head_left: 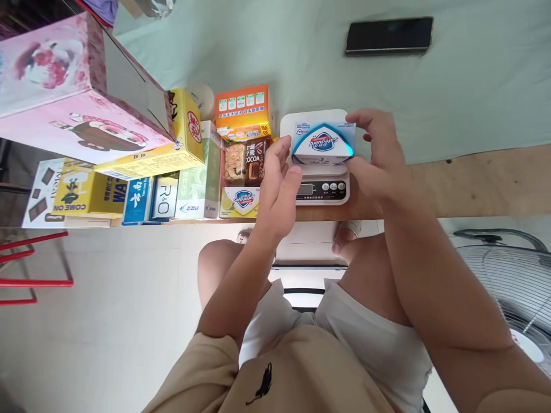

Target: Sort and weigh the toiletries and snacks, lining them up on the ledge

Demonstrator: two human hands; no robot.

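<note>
A blue and white Safeguard soap box [323, 141] is over the platform of a white digital kitchen scale [288, 121]. My right hand [381, 152] grips the box at its right end, index finger at the far corner and thumb at the near one. Beside the box's left end, my left hand [279, 192] is held with its fingers apart and nothing in it. The scale's buttons and small display [305, 189] face me, partly behind my left thumb. Whether the box rests fully on the platform I cannot tell.
Left of the scale stand several packages: a yellow Safeguard box [239, 202], a brown cocoa snack pack [255, 162], an orange box [242, 109] and a large pink box [73, 126]. A black phone [390, 36] lies on the green cloth. A fan [512, 275] stands at right.
</note>
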